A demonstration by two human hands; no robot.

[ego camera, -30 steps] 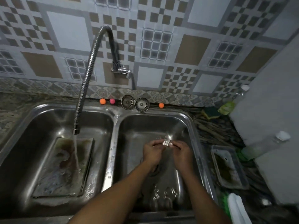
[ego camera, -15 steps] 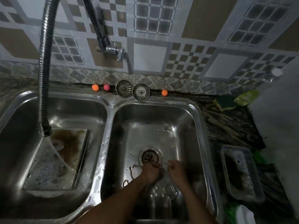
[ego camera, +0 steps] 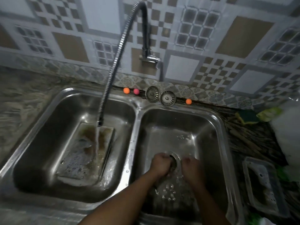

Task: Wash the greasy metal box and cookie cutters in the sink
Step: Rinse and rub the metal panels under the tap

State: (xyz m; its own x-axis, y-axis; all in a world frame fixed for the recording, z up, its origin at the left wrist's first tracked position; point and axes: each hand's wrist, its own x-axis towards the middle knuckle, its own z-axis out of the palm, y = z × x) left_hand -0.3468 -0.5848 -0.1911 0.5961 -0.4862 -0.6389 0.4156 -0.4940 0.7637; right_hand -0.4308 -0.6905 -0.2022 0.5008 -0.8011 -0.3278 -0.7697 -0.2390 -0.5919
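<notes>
The greasy metal box (ego camera: pixel 84 153) lies flat in the left sink basin (ego camera: pixel 48 127), and water from the flexible faucet (ego camera: pixel 101 120) runs onto it. Both hands are low in the right basin (ego camera: pixel 207 135), beside the drain (ego camera: pixel 176 159). My left hand (ego camera: pixel 159 165) has its knuckles up and fingers curled at the drain's left edge. My right hand (ego camera: pixel 191 168) is curled just right of the drain. Whatever lies under the fingers is hidden. Metal cookie cutters (ego camera: pixel 169 193) lie on the basin floor between my wrists.
Two strainer plugs (ego camera: pixel 160 96) and small orange and pink balls (ego camera: pixel 126 90) sit on the back ledge. On the right counter are a clear plastic tray (ego camera: pixel 263 184), a green sponge (ego camera: pixel 246 117) and a white bottle (ego camera: pixel 287 135).
My hands went from holding a small cutter up in the right basin to lying low at the drain. The view shifted, and the faucet now appears farther right.
</notes>
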